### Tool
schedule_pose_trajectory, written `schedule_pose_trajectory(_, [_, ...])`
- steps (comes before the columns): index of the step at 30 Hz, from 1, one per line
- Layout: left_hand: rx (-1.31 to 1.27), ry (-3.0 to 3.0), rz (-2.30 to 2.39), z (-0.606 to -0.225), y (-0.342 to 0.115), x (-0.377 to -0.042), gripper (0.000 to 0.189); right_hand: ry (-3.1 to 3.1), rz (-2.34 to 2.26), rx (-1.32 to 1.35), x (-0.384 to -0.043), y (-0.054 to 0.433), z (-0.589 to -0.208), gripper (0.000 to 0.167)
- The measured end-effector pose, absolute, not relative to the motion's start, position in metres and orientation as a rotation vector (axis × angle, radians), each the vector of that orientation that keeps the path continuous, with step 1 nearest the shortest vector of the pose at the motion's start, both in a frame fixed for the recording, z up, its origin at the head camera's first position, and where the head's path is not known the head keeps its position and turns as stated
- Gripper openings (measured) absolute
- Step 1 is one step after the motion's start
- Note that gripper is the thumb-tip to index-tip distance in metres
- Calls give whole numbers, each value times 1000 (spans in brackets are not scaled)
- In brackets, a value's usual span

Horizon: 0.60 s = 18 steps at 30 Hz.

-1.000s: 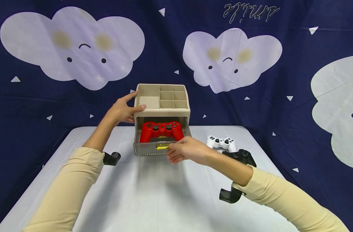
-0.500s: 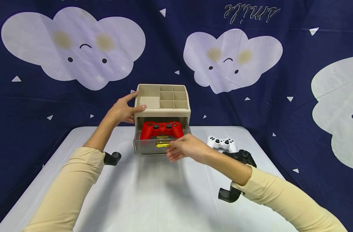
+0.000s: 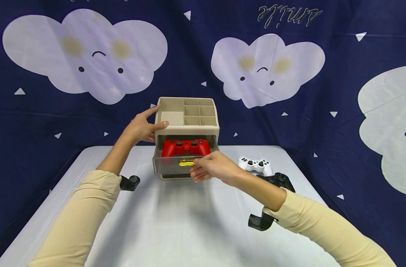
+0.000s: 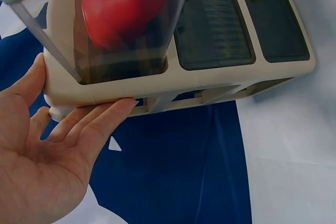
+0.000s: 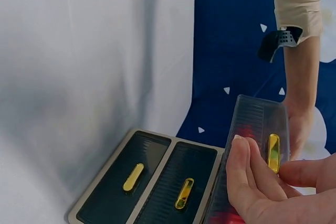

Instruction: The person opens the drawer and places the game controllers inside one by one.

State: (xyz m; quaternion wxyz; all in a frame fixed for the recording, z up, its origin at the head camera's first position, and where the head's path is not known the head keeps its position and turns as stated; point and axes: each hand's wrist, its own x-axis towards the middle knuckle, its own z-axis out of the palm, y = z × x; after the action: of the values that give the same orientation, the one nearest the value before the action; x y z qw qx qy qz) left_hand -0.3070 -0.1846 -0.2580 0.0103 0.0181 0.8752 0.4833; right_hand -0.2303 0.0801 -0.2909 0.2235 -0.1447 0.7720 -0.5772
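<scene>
A cream drawer organizer [image 3: 186, 129] stands at the back of the table, its clear top drawer [image 3: 166, 170] partly pulled out. Inside the drawer lies a red game controller [image 3: 186, 147]. My right hand [image 3: 214, 167] pinches the gold drawer handle [image 3: 186, 162] near its right end; in the right wrist view, thumb and fingertips are at that handle [image 5: 273, 153]. My left hand [image 3: 141, 128] rests on the organizer's upper left side with spread, fairly straight fingers, the thumb on the top rim. In the left wrist view the fingers [image 4: 100, 121] lie along the organizer's edge.
Right of the organizer lie a white game controller [image 3: 254, 165] and a black one [image 3: 279, 180], partly behind my right forearm. Two lower drawers [image 5: 178, 182] with gold handles are closed. A dark blue cloud-print curtain [image 3: 186, 55] hangs behind the white table [image 3: 176, 230].
The top drawer has slid a little inward, with my right hand moving along at its handle. The red controller is now covered slightly more. My left hand stays in place.
</scene>
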Motion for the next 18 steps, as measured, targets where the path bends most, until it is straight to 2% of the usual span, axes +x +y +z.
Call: schedule_pose_trajectory(18, [16, 2751, 1486, -258, -185, -310, 85, 2145, -1676, -355, -257, 71, -300, 29])
